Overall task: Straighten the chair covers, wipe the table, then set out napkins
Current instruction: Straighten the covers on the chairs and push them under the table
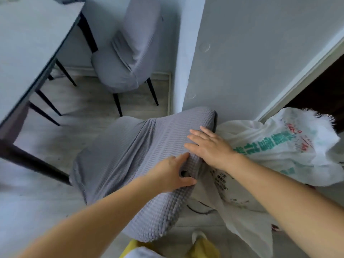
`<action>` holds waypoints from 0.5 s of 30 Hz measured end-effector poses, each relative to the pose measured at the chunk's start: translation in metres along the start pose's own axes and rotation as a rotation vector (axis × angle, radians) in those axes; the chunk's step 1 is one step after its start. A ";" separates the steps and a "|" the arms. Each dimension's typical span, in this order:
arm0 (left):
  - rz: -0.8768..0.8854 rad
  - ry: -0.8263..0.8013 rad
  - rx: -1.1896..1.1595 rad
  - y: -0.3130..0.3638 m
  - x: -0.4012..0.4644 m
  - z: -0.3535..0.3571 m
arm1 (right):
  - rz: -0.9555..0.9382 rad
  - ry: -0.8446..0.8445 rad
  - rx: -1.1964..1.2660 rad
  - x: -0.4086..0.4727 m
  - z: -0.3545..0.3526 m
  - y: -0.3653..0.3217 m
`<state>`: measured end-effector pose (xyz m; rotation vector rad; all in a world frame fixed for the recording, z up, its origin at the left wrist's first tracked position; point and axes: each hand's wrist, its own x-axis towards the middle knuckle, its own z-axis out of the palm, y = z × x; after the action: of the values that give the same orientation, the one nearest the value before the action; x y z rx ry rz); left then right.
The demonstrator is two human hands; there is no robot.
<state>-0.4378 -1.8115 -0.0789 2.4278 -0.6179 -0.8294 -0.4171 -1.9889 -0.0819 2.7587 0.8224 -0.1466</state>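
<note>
A chair in a grey waffle-textured cover (130,164) stands right below me, its backrest top nearest to me. My left hand (173,174) grips the cover at the top edge of the backrest, thumb and fingers pinched on the fabric. My right hand (208,146) lies flat with fingers spread on the upper right part of the cover. The cover shows long folds running down toward the seat. A second chair with a similar grey cover (130,53) stands farther off against the wall. The grey table (28,43) fills the upper left.
A large white printed sack (279,151) leans by the chair on the right, below a door frame (307,71). A wall corner (186,62) rises just behind the near chair. Black table legs (28,159) stand on the left, on pale wood flooring (74,108).
</note>
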 end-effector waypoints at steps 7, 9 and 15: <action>-0.342 0.268 0.168 0.043 -0.012 0.054 | -0.247 0.198 -0.082 0.007 0.007 0.013; -0.456 0.373 0.344 0.053 -0.017 0.066 | -0.272 0.157 -0.037 0.011 0.011 0.016; -0.515 0.421 0.437 0.051 -0.017 0.062 | -0.313 0.256 0.007 0.016 0.006 0.023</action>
<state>-0.5029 -1.8604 -0.0851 3.1023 0.0024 -0.3508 -0.3914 -2.0004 -0.0853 2.6705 1.3188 0.1504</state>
